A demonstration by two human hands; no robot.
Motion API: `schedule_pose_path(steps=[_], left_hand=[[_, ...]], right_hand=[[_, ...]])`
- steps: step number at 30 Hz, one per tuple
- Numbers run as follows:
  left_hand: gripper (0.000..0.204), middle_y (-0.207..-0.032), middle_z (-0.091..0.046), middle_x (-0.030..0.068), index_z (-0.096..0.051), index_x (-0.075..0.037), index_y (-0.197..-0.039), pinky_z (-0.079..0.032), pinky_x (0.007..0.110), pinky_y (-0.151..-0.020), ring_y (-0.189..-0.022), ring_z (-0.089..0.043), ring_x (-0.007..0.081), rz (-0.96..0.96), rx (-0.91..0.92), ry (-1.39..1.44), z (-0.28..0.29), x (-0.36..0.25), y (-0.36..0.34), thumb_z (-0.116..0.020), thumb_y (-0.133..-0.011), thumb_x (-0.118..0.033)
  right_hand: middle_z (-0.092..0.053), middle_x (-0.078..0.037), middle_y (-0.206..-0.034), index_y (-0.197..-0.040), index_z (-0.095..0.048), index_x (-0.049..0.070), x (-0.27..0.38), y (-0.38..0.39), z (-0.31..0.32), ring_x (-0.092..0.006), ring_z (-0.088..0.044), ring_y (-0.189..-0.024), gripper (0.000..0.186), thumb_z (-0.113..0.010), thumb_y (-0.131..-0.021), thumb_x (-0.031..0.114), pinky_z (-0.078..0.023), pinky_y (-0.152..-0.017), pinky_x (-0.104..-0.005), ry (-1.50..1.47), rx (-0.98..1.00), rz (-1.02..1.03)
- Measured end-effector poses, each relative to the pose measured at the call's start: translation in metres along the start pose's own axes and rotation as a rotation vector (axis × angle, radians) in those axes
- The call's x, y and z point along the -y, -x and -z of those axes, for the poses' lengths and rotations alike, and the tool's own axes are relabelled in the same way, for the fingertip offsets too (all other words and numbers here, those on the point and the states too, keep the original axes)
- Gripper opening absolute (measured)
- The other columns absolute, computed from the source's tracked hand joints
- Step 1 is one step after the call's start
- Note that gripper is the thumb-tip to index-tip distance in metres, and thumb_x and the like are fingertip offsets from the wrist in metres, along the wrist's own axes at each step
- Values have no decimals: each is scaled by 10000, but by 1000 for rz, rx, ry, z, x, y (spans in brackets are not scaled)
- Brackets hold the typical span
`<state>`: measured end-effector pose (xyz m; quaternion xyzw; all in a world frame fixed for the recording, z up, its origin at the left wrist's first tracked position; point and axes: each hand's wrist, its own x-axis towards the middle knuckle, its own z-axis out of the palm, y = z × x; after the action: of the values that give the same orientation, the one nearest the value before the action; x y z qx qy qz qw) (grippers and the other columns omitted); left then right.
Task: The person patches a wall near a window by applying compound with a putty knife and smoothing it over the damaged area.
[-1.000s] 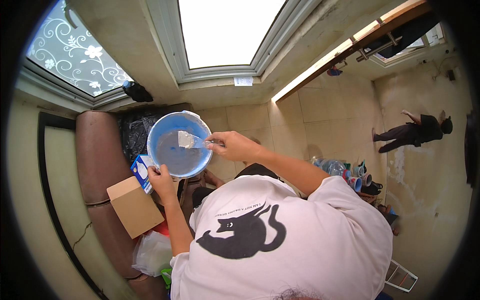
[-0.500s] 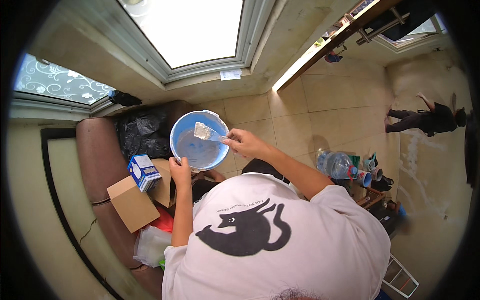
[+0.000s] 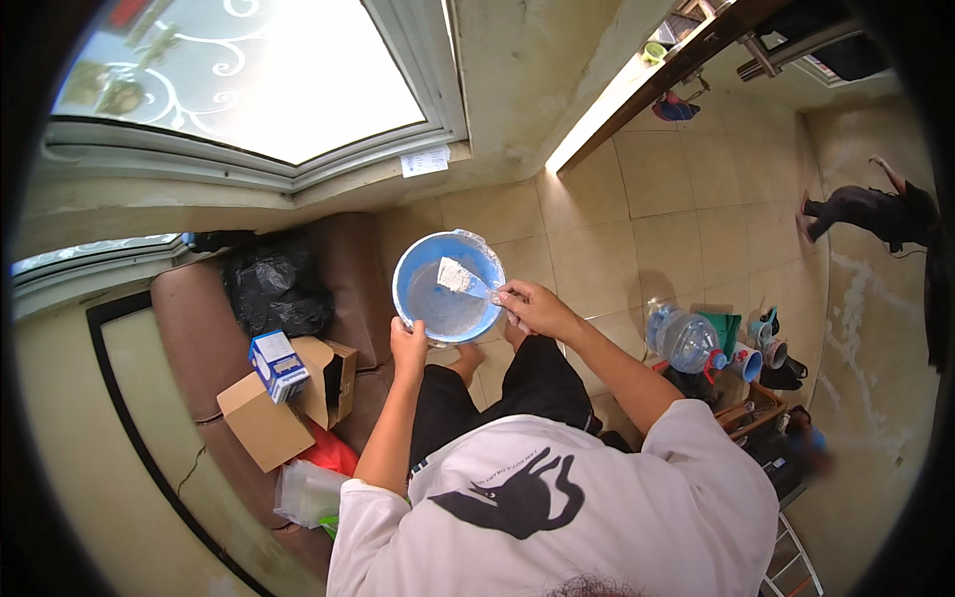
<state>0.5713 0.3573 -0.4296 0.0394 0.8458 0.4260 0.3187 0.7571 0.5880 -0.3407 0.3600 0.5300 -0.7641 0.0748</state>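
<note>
My left hand (image 3: pixel 408 343) grips the near left rim of a round blue bucket (image 3: pixel 402 289), fingers wrapped under its edge. The bucket's rim is smeared white, and a greyish-white layer coats its inside. In my right hand (image 3: pixel 537 308) is the handle of a putty knife (image 3: pixel 477 288), pinched between thumb and fingers at the bucket's right rim. The blade reaches over the opening and carries a lump of off-white putty (image 3: pixel 454 275).
A brown sofa (image 3: pixel 184 328) at left bears a black plastic bag (image 3: pixel 279 289), an open cardboard box (image 3: pixel 264 420) and a blue-white box (image 3: pixel 279 366). At right, a large water bottle (image 3: pixel 688 341) lies near cups and a basket (image 3: pixel 761 410). Another person (image 3: pixel 870 214) walks at far right.
The bucket and both hands have shifted right in the picture as the view turned. The putty knife stays over the bucket. The other person has moved farther right.
</note>
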Motion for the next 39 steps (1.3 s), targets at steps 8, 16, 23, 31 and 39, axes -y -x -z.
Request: schedule_pose_path(steps=[8,16,23,31,39], left_hand=[[221,-766,-592,126,-548,11,-915,-483,382,-696,-714,-578,225,-114,123,-189,-79,33,-70,-612,-849,-191],[216,-742,-587,161,-536,3,-877,-476,421,-659,-675,-576,277,-264,172,-224,-128,128,-166,-616,-838,-193],[239,-733,-584,166,-531,14,-862,-470,408,-644,-673,-573,272,-305,158,-233,-169,190,-245,-626,-830,-203],[288,-815,-634,158,-593,26,-949,-487,388,-683,-731,-601,238,-427,241,-57,-223,242,-321,-647,-833,-231],[348,-908,-662,156,-604,29,-1069,-514,380,-703,-793,-630,228,-469,391,-137,-255,285,-372,-634,-854,-243]], right_hand=[[-579,14,-782,-1178,-586,54,-53,-36,33,-27,-478,-547,273,-539,-1047,289,-339,-437,-195,-201,-83,-59],[-565,35,-776,-1159,-602,133,-100,-109,60,-3,-424,-535,221,-537,-1051,315,-286,-441,-165,-352,-58,-43],[-594,46,-787,-1190,-616,126,-125,-203,77,2,-439,-529,247,-529,-1054,312,-290,-439,-158,-341,84,109],[-601,20,-771,-1182,-634,117,-194,-291,96,-9,-437,-524,238,-514,-1063,284,-306,-442,-165,-299,104,292],[-584,-1,-762,-1183,-602,90,-218,-264,113,-37,-422,-511,255,-481,-1071,284,-319,-450,-181,-418,4,351]])
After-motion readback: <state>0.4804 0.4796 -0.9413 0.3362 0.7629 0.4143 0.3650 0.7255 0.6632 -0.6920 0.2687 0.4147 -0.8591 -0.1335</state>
